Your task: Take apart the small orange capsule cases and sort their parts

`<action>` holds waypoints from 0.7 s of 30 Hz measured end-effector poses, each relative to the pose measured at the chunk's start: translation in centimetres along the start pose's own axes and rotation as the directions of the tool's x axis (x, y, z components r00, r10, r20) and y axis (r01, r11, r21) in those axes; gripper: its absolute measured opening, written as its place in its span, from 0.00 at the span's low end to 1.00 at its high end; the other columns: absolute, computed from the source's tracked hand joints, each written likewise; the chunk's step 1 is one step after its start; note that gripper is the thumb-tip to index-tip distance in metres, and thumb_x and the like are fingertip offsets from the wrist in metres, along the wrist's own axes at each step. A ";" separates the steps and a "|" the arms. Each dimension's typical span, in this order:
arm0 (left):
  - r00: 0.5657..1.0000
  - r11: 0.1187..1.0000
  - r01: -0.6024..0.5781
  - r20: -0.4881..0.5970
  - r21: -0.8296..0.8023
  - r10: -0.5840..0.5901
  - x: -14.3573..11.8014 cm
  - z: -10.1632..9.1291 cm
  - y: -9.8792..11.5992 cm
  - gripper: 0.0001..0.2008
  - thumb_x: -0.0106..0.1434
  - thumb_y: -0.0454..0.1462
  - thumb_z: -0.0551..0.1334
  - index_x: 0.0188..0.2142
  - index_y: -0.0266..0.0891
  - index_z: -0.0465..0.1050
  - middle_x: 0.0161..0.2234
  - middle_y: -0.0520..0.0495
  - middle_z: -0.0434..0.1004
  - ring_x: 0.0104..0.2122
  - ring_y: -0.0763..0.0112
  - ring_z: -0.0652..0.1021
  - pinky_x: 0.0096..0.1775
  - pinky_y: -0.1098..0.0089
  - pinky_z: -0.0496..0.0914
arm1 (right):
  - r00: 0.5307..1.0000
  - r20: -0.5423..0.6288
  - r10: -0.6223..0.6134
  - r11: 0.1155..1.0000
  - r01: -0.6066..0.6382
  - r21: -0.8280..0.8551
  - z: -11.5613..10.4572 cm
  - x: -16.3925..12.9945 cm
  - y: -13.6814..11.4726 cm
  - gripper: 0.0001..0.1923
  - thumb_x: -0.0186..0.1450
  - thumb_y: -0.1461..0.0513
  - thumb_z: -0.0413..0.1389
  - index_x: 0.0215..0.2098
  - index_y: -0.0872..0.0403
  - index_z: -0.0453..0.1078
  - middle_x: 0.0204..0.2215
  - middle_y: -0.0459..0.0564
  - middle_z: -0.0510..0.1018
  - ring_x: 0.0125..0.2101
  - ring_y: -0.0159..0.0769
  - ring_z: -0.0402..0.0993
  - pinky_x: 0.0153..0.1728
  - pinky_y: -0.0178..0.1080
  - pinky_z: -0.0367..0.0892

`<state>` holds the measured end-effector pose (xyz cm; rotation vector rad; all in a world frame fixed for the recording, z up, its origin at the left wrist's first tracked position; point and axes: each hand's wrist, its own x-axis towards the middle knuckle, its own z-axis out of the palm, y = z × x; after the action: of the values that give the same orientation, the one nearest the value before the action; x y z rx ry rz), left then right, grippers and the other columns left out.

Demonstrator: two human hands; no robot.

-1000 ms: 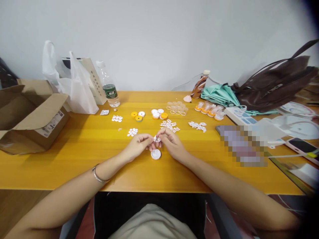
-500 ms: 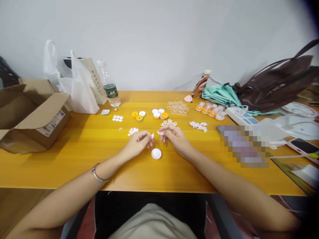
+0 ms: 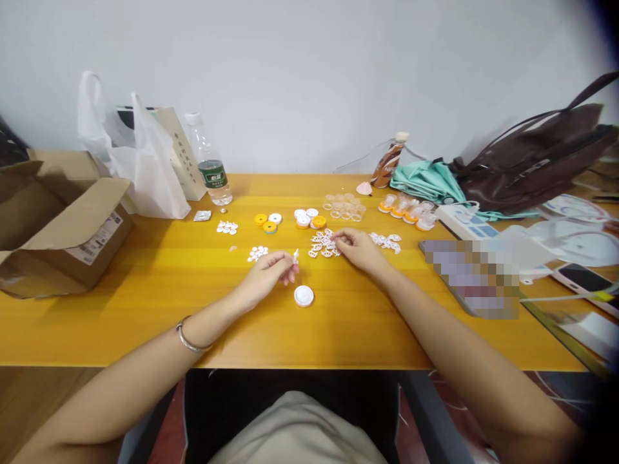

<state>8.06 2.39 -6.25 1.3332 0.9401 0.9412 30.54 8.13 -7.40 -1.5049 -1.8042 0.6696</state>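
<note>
While the left hand (image 3: 271,272) pinches a small white part (image 3: 295,257) upright between thumb and fingers, probably so that its upper tip is left clear, the right hand (image 3: 358,250) is at the right edge of a pile of white cutouts (image 3: 322,244); whether its bent fingers grasp one cannot be told. A white disc (image 3: 304,296) lies flat on the table (image 3: 338,341), nearer the body than both hands, likely for direct access. White buttons (image 3: 258,253) lie grouped apart from the cutouts, presumably to prevent mixing.

Plain pale wall (image 3: 290,77), glossy yellow-brown table (image 3: 145,322), reddish floor (image 3: 411,425)
</note>
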 end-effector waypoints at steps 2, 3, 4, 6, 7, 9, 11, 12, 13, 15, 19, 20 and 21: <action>1.000 1.000 0.009 0.002 0.004 -0.009 0.0 0.1 0.1 0.11 0.56 0.40 0.56 0.24 0.35 0.67 0.20 0.53 0.68 0.20 0.79 0.66 0.26 0.75 0.60 | 1.000 0.002 -0.009 1.000 0.009 0.004 0.1 0.0 0.0 0.09 0.54 0.63 0.50 0.31 0.57 0.70 0.19 0.43 0.70 0.21 0.27 0.61 0.24 0.31 0.57; 1.000 1.000 0.017 0.003 0.000 -0.017 0.0 0.1 0.1 0.11 0.56 0.40 0.56 0.24 0.35 0.67 0.19 0.53 0.68 0.20 0.79 0.66 0.26 0.75 0.60 | 1.000 0.001 -0.013 1.000 0.013 0.008 0.0 0.0 0.0 0.09 0.54 0.62 0.50 0.31 0.57 0.70 0.19 0.43 0.70 0.21 0.27 0.61 0.23 0.31 0.57; 1.000 1.000 0.026 0.005 -0.011 -0.026 0.0 0.1 0.0 0.11 0.56 0.40 0.57 0.24 0.35 0.67 0.19 0.53 0.68 0.20 0.79 0.66 0.26 0.75 0.60 | 1.000 -0.002 -0.021 1.000 0.021 0.013 0.0 0.0 0.1 0.09 0.55 0.62 0.50 0.31 0.57 0.70 0.19 0.43 0.69 0.21 0.28 0.61 0.23 0.31 0.56; 0.999 0.997 0.052 0.017 -0.057 -0.051 0.0 0.0 -0.2 0.11 0.56 0.40 0.57 0.24 0.35 0.67 0.20 0.52 0.68 0.20 0.79 0.66 0.25 0.76 0.60 | 0.999 -0.017 -0.037 0.999 0.038 0.030 -0.1 0.1 0.1 0.10 0.55 0.61 0.51 0.32 0.57 0.70 0.19 0.43 0.68 0.20 0.27 0.60 0.23 0.31 0.55; 0.997 0.994 0.068 0.028 -0.089 -0.066 0.0 0.0 -0.3 0.10 0.56 0.40 0.58 0.25 0.35 0.67 0.20 0.52 0.68 0.21 0.79 0.66 0.25 0.76 0.60 | 0.999 -0.028 -0.042 0.998 0.043 0.042 -0.1 0.0 0.1 0.10 0.55 0.60 0.52 0.32 0.57 0.70 0.18 0.42 0.67 0.20 0.27 0.60 0.22 0.31 0.55; 0.994 0.982 0.100 0.058 -0.158 -0.092 0.1 -0.1 -0.5 0.10 0.56 0.40 0.58 0.25 0.35 0.67 0.21 0.52 0.68 0.21 0.79 0.66 0.24 0.76 0.58 | 0.997 -0.056 -0.049 0.995 0.054 0.081 0.0 -0.2 -0.2 0.10 0.56 0.58 0.53 0.31 0.57 0.70 0.18 0.42 0.66 0.19 0.26 0.58 0.22 0.31 0.54; 0.988 0.967 0.133 0.107 -0.217 -0.112 0.0 -0.1 -0.4 0.09 0.56 0.39 0.59 0.25 0.35 0.66 0.20 0.52 0.67 0.21 0.79 0.66 0.24 0.76 0.58 | 0.995 -0.066 -0.069 0.986 0.078 0.149 0.3 -0.6 -0.7 0.11 0.57 0.57 0.53 0.31 0.57 0.70 0.18 0.42 0.66 0.20 0.26 0.58 0.22 0.31 0.54; 0.984 0.960 0.148 0.133 -0.238 -0.119 0.0 -0.1 -0.3 0.09 0.56 0.39 0.58 0.24 0.35 0.66 0.20 0.53 0.66 0.21 0.79 0.66 0.24 0.76 0.57 | 0.994 -0.056 -0.090 0.976 0.100 0.192 0.5 -0.9 -1.1 0.11 0.58 0.56 0.53 0.31 0.56 0.70 0.19 0.43 0.67 0.20 0.27 0.59 0.23 0.32 0.55; 0.980 0.954 0.163 0.156 -0.251 -0.127 -0.1 -0.1 -0.2 0.09 0.56 0.38 0.58 0.24 0.34 0.65 0.20 0.53 0.65 0.20 0.79 0.65 0.24 0.76 0.57 | 0.992 -0.037 -0.121 0.964 0.126 0.235 0.8 -1.3 -1.6 0.12 0.59 0.55 0.53 0.32 0.56 0.70 0.21 0.43 0.68 0.22 0.27 0.60 0.24 0.32 0.56; 0.973 0.949 0.183 0.186 -0.258 -0.137 -0.2 0.1 0.0 0.10 0.57 0.38 0.58 0.22 0.35 0.63 0.19 0.53 0.63 0.20 0.79 0.64 0.23 0.75 0.56 | 0.978 0.027 -0.205 0.932 0.187 0.312 1.3 -2.2 -2.6 0.12 0.60 0.55 0.53 0.34 0.55 0.70 0.25 0.46 0.71 0.25 0.29 0.64 0.28 0.33 0.60; 0.970 0.950 0.182 0.202 -0.254 -0.132 -0.3 0.4 0.2 0.10 0.56 0.37 0.58 0.22 0.35 0.63 0.19 0.54 0.61 0.20 0.79 0.63 0.24 0.75 0.56 | 0.933 0.142 -0.330 0.874 0.245 0.420 2.2 -3.8 -4.3 0.12 0.59 0.56 0.55 0.39 0.52 0.71 0.30 0.47 0.73 0.30 0.31 0.67 0.33 0.35 0.62; 0.970 0.951 0.179 0.205 -0.252 -0.129 -0.3 0.4 0.2 0.10 0.56 0.37 0.58 0.22 0.35 0.63 0.19 0.54 0.61 0.20 0.79 0.63 0.24 0.75 0.56 | 0.930 0.154 -0.333 0.865 0.236 0.442 2.4 -4.1 -4.5 0.11 0.59 0.57 0.56 0.39 0.52 0.71 0.29 0.46 0.73 0.30 0.31 0.67 0.33 0.35 0.63; 0.970 0.953 0.178 0.209 -0.245 -0.127 -0.3 0.5 0.1 0.10 0.56 0.37 0.58 0.22 0.35 0.63 0.19 0.54 0.61 0.20 0.79 0.63 0.24 0.74 0.56 | 0.931 0.162 -0.328 0.858 0.222 0.463 2.6 -4.3 -4.7 0.11 0.59 0.57 0.56 0.38 0.52 0.71 0.28 0.46 0.73 0.29 0.31 0.67 0.33 0.35 0.63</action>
<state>8.38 1.95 -6.14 1.0874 0.7316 0.7726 25.98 3.05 -6.31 -0.8720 -1.8360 1.0591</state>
